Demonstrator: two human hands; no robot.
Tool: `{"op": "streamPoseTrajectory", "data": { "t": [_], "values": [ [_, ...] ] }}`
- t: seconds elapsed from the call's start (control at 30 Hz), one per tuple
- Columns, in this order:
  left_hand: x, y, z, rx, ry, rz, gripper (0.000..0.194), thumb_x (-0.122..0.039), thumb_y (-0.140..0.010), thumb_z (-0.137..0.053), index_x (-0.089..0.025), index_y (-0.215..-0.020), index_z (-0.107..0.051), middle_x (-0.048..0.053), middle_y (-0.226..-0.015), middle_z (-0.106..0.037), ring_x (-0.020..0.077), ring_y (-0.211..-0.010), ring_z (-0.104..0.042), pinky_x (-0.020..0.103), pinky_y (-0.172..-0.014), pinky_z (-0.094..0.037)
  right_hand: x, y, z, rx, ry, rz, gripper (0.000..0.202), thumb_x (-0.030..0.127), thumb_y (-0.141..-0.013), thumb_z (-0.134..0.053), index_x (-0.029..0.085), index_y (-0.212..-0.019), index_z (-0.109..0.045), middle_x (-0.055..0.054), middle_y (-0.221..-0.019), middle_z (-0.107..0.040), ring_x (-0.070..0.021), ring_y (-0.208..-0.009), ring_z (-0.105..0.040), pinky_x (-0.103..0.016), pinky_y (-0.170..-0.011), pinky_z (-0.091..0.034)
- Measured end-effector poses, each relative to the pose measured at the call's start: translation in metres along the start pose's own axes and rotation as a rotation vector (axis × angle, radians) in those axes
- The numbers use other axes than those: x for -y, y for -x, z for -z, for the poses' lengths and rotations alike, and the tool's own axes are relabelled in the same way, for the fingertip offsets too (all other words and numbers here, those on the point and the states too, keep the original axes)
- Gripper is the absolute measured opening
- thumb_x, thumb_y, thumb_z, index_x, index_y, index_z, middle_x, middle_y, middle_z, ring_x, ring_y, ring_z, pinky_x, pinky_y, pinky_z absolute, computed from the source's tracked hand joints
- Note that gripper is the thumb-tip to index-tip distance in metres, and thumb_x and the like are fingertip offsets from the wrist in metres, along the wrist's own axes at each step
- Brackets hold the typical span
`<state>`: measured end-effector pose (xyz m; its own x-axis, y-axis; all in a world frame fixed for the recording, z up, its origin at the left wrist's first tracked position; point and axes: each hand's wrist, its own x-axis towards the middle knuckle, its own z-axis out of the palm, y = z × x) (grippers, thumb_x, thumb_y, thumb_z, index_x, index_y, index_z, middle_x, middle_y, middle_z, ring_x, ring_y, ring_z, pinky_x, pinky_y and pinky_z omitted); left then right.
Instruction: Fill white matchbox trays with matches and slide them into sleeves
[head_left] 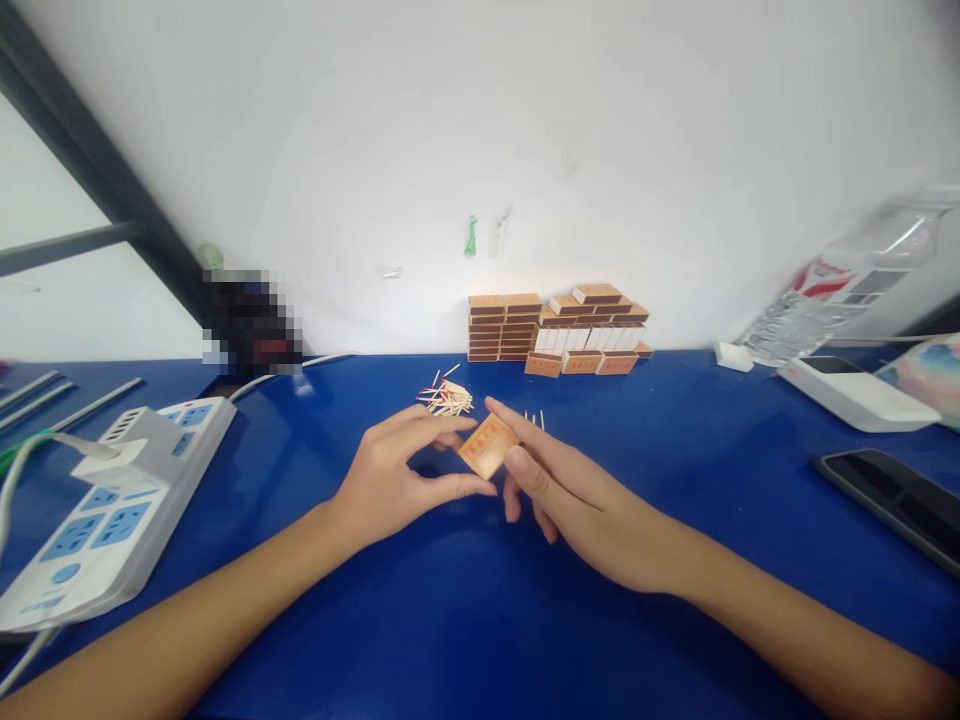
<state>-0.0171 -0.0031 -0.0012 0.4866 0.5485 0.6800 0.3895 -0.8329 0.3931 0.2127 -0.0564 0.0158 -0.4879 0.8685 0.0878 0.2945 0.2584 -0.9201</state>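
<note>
Between my two hands is a small tan matchbox (490, 449) with red lettering on its upper face, held tilted above the blue table. My left hand (401, 470) pinches it between thumb and fingers from the left. The thumb and forefinger of my right hand (566, 490) grip its right side, while the other fingers hang below. Just beyond my left fingers lies a loose pile of matches (450, 398) with red heads. Several more matches (535, 418) show behind my right hand, partly covered by it.
Stacked matchboxes (504, 328) stand against the white wall at the back. On the left lies a white power strip (150, 510) with a plugged-in adapter (131, 448). To the right are a plastic bottle (832, 280), a white device (855, 392) and a dark phone (892, 500).
</note>
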Motion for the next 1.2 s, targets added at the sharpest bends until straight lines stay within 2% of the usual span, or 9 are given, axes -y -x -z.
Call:
{"op": "streamPoseTrajectory", "data": {
  "t": [0.2, 0.3, 0.4, 0.53, 0.67, 0.87, 1.0, 1.13, 1.2],
  "values": [
    [0.0, -0.022, 0.01, -0.011, -0.006, 0.176, 0.033, -0.03, -0.085, -0.082, -0.023, -0.116, -0.073, 0.004, -0.103, -0.079, 0.0173, -0.086, -0.074, 0.031, -0.078, -0.062, -0.01, -0.008, 0.023, -0.202, 0.535, 0.008, 0.067, 0.056, -0.109, -0.029, 0.016, -0.162, -0.033, -0.013, -0.11, -0.075, -0.0286, -0.093, -0.071, -0.044, -0.08, -0.054],
    [0.013, -0.051, 0.016, -0.009, -0.036, 0.238, 0.029, -0.034, -0.088, -0.079, -0.021, -0.112, -0.07, 0.004, -0.103, -0.08, 0.0179, -0.086, -0.076, 0.032, -0.078, -0.062, -0.017, -0.012, 0.04, -0.325, 0.792, -0.016, 0.062, 0.053, -0.11, -0.026, 0.012, -0.15, -0.05, -0.017, -0.116, -0.076, -0.0335, -0.097, -0.073, -0.046, -0.08, -0.053],
    [0.032, -0.093, 0.016, 0.015, -0.137, 0.15, 0.031, -0.037, -0.09, -0.077, -0.02, -0.114, -0.068, 0.007, -0.111, -0.079, 0.0206, -0.097, -0.074, 0.036, -0.084, -0.06, -0.021, -0.015, 0.053, -0.359, 0.971, -0.05, 0.057, 0.05, -0.111, -0.026, 0.013, -0.136, -0.061, -0.017, -0.119, -0.076, -0.0344, -0.1, -0.074, -0.042, -0.077, -0.052],
    [0.055, -0.15, 0.0, 0.073, -0.245, 0.053, 0.028, -0.037, -0.092, -0.074, -0.02, -0.115, -0.071, 0.007, -0.112, -0.076, 0.0232, -0.105, -0.067, 0.039, -0.087, -0.055, -0.018, -0.017, 0.056, -0.298, 1.09, -0.116, 0.05, 0.046, -0.112, -0.028, 0.016, -0.11, -0.068, -0.012, -0.105, -0.078, -0.0285, -0.089, -0.074, -0.034, -0.068, -0.045],
    [0.072, -0.18, -0.025, 0.093, -0.25, 0.057, 0.021, -0.037, -0.09, -0.075, -0.018, -0.099, -0.074, 0.008, -0.1, -0.076, 0.0223, -0.095, -0.066, 0.038, -0.084, -0.052, -0.015, -0.018, 0.057, -0.271, 1.12, -0.124, 0.051, 0.047, -0.112, -0.028, 0.018, -0.097, -0.067, -0.009, -0.098, -0.077, -0.0246, -0.083, -0.073, -0.03, -0.064, -0.039],
    [0.083, -0.178, -0.043, 0.036, -0.337, 0.082, 0.016, -0.03, -0.088, -0.076, -0.018, -0.098, -0.074, 0.009, -0.095, -0.076, 0.0251, -0.092, -0.064, 0.043, -0.088, -0.048, -0.015, -0.016, 0.064, -0.307, 1.141, -0.134, 0.049, 0.047, -0.112, -0.031, 0.017, -0.1, -0.069, -0.012, -0.099, -0.078, -0.0241, -0.084, -0.073, -0.029, -0.063, -0.039],
    [0.068, -0.165, -0.04, -0.044, -0.41, 0.083, 0.023, -0.036, -0.09, -0.075, -0.018, -0.105, -0.072, 0.011, -0.105, -0.075, 0.0295, -0.102, -0.06, 0.047, -0.093, -0.044, -0.015, -0.016, 0.078, -0.349, 1.143, -0.156, 0.046, 0.045, -0.11, -0.034, 0.018, -0.103, -0.071, -0.012, -0.099, -0.079, -0.0256, -0.084, -0.074, -0.03, -0.066, -0.043],
    [0.036, -0.127, -0.026, -0.064, -0.481, -0.061, 0.022, -0.038, -0.098, -0.065, -0.02, -0.108, -0.07, 0.008, -0.103, -0.074, 0.0274, -0.101, -0.059, 0.043, -0.087, -0.042, -0.035, -0.018, 0.126, -0.571, 1.025, -0.247, 0.031, 0.035, -0.103, -0.048, 0.019, -0.103, -0.075, -0.013, -0.102, -0.078, -0.0283, -0.09, -0.072, -0.033, -0.072, -0.046],
    [0.023, -0.098, -0.014, 0.004, -0.498, -0.17, 0.019, -0.035, -0.099, -0.062, -0.02, -0.109, -0.069, 0.008, -0.102, -0.075, 0.0261, -0.097, -0.06, 0.042, -0.083, -0.043, -0.053, -0.019, 0.159, -0.752, 0.74, -0.343, 0.02, 0.027, -0.093, -0.061, 0.018, -0.101, -0.077, -0.011, -0.101, -0.079, -0.0259, -0.092, -0.071, -0.031, -0.075, -0.047]
  ]
}}
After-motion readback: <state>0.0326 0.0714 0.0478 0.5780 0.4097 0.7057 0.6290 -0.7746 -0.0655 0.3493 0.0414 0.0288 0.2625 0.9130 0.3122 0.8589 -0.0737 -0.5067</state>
